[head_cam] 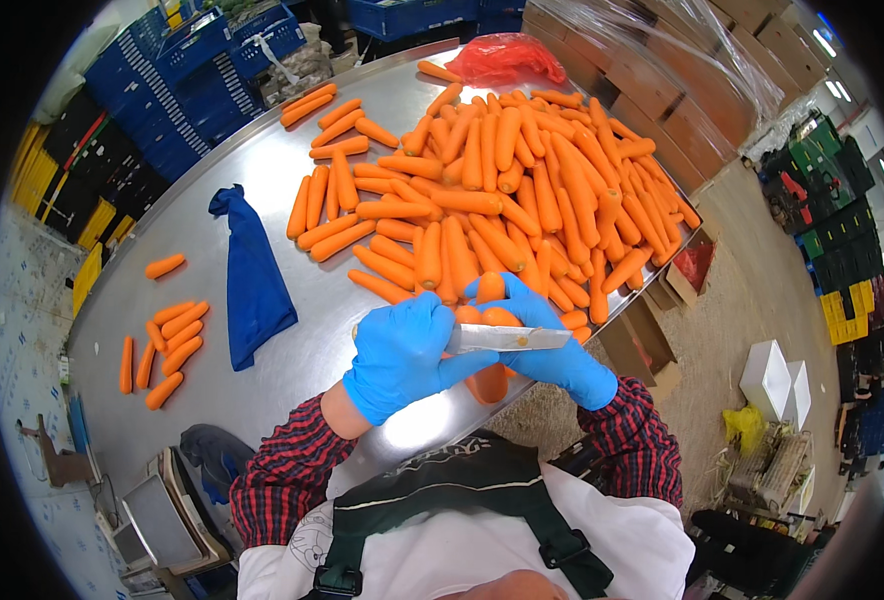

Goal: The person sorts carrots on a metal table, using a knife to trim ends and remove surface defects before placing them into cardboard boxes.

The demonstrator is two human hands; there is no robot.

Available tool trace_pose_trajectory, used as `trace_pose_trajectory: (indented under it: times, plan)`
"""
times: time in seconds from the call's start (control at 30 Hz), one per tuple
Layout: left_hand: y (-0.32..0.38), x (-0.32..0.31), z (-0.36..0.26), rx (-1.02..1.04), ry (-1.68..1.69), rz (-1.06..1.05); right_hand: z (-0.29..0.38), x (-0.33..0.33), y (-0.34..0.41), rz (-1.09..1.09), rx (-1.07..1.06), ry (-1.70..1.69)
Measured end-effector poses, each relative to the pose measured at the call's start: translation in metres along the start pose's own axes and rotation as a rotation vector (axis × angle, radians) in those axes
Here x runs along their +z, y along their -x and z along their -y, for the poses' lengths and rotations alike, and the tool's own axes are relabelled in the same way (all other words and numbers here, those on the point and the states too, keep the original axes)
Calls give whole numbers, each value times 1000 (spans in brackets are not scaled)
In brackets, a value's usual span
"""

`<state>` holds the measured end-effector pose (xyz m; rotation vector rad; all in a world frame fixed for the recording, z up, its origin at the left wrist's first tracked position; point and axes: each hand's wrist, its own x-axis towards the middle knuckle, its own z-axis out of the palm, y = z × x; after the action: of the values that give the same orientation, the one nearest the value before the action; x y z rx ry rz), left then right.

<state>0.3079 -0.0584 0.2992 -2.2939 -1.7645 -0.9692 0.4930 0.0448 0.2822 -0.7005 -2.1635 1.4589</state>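
My left hand point(400, 360), in a blue glove, grips a knife point(509, 339) whose handle its fingers hide. The broad metal blade points right and lies across the near ends of several carrots point(499, 316). Those carrots are bundled in my right hand point(554, 352), also blue-gloved, with fingers curled round them. Beyond both hands a large heap of carrots point(502, 180) covers the far right part of the metal table. Below the blade, an orange shape is partly hidden by my hands.
On the metal table point(277, 405) lie a blue cloth point(250, 285), a small group of carrots point(179, 330) at left and a red plastic bag point(509, 60) at the far edge. Cardboard boxes point(637, 97) stand beyond it; an open carton point(637, 341) is beside the right edge.
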Motion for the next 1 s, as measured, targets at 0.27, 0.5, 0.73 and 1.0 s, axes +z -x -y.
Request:
trace_pose_trajectory:
  times: [0.27, 0.5, 0.73, 1.0]
  plan:
    - [14, 11, 25, -143, 118, -16, 3, -1, 19, 38, 65, 143]
    - [20, 13, 14, -97, 151, 31, 9, 1, 18, -10, 42, -28]
    - [19, 7, 10, -77, 208, 39, -5, -1, 16, -24, -140, 167]
    - [26, 16, 24, -8, 139, -2, 5, 3, 24, 34, 96, -17]
